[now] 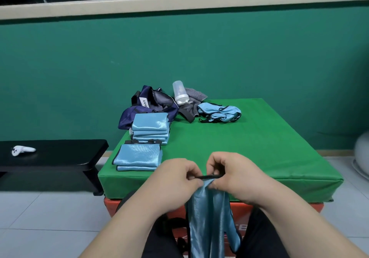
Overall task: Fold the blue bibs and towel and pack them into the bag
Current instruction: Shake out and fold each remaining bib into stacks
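In front of the counter's [249, 148] near edge, the left hand [175, 180] and right hand [233, 176] are close together. Each pinches the black-trimmed top of 1 blue bib [207, 218] between thumb and curled fingers. The bib hangs bunched and narrow below the counter's edge, between the person's knees, and is not spread out.

The step in hand looks like the start of folding this bib: finding its top edge. The next move calls for the hands to part along the trim until the cloth opens flat. The bib then has to be lifted onto the bare middle of the counter and doubled to match the folded ones. The fabric looks slick, so a loose pinch could let it slide.

At the counter's near left corner lies the near stack [137, 156] of folded bibs, and just behind it the far stack [149, 126], which is taller. At the counter's far left corner the navy bag [147, 102] slumps open, touching the far stack. Along the far edge a clear bottle [179, 93] leans on a grey cloth, probably the towel [192, 100], which is unfolded. To its right the loose bibs [219, 112] lie in a heap. Packing looks some way off.
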### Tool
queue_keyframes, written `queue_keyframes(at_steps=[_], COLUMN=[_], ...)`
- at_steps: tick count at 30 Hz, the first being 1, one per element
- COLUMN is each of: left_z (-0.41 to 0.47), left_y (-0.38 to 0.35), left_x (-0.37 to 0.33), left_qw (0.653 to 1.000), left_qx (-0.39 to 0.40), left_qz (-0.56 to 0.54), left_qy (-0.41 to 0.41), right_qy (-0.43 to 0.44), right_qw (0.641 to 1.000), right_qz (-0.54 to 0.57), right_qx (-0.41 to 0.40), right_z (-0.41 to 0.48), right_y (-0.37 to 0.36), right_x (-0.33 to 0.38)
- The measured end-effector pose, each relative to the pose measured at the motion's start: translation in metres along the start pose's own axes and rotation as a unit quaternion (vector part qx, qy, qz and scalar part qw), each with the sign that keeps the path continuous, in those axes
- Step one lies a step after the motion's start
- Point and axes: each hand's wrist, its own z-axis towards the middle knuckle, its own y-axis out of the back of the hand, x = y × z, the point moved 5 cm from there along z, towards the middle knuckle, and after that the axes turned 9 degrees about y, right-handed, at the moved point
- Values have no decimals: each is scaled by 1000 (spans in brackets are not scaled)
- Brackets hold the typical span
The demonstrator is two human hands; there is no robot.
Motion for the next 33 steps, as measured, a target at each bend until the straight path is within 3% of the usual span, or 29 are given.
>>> queue_keyframes(at_steps=[8, 18, 27, 33], left_z=[3, 3, 6, 11], left_y=[20, 60, 101, 107], left_x=[-2, 13, 27, 36], left_qw=[997, 992, 980, 976], left_qx=[-32, -87, -173, -193], left_qz=[66, 95, 97, 94], left_qy=[-26, -1, 9, 24], right_qy=[-29, -26, -32, -46], right_qw=[991, 990, 997, 996], right_qz=[116, 50, 28, -34], right_qx=[61, 130, 61, 72], right_z=[-2, 1, 13, 11], right_y=[-18, -42, -28, 4], right_x=[-26, -34, -40, -41])
